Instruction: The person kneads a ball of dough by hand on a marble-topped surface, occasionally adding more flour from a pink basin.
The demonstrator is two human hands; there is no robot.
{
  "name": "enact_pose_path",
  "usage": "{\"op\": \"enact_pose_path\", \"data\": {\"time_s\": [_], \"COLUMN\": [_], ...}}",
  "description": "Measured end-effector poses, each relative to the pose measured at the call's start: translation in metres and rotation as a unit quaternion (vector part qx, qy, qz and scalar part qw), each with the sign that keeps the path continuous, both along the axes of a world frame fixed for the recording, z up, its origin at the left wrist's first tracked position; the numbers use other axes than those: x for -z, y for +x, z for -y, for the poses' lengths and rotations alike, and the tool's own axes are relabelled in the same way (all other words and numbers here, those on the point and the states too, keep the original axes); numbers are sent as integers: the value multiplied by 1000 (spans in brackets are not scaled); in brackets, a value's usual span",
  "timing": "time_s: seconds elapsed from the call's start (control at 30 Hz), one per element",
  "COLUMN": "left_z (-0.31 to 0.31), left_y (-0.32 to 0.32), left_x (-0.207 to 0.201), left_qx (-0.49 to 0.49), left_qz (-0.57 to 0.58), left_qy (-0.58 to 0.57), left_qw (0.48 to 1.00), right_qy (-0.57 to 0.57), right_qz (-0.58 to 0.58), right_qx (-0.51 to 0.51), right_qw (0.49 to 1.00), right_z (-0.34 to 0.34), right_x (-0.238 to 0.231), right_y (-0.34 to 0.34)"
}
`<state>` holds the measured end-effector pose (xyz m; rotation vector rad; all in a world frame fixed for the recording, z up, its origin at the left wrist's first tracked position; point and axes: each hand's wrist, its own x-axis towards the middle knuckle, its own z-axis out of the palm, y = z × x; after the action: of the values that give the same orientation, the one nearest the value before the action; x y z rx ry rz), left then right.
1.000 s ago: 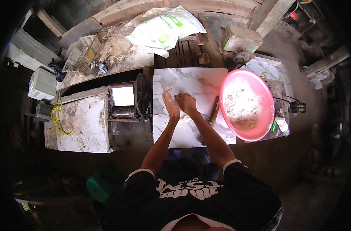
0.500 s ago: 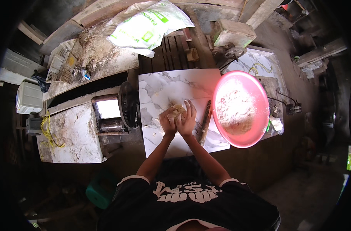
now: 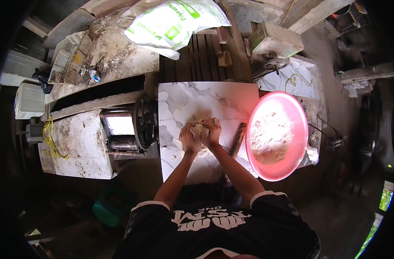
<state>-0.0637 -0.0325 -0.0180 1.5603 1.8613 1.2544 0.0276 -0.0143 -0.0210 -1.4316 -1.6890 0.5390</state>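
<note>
i see the left hand [image 3: 189,138] and right hand [image 3: 212,131], fingers curled round pale, lumpy dough [image 3: 199,128] from nine and three o'clock; it looks soft, crumbly, best cupped whole.

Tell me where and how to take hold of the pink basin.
Probably grip the pink basin by opposite left and right stretches of its rim, coming from above on the near side. The mouth is wide, rounded and open upward, and the pale powder sits below the bare near rim.

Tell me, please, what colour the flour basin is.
The flour basin is pink, clearest in the head view.
</note>
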Motion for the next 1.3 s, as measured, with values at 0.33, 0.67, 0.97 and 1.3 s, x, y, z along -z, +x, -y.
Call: {"op": "enact_pose_path", "data": {"time_s": [0.33,0.67,0.97,1.3], "left_z": [-79,-85,-65,-49], "left_y": [-16,-44,-48,-21], "left_x": [22,10,21,-1], "left_qx": [14,121,181,44], "left_qz": [79,266,82,63], "left_qy": [-17,-94,82,-34], "left_qw": [997,952,977,996], "right_qy": [-83,39,-32,-5], "right_qz": [68,24,-233,57], "right_qx": [-59,-158,-31,115], "right_qw": [993,986,971,992], "right_z": [-86,-36,-34,-17], "right_x": [9,-39,-28,0], "right_y": [-7,-7,-12,-31]}}
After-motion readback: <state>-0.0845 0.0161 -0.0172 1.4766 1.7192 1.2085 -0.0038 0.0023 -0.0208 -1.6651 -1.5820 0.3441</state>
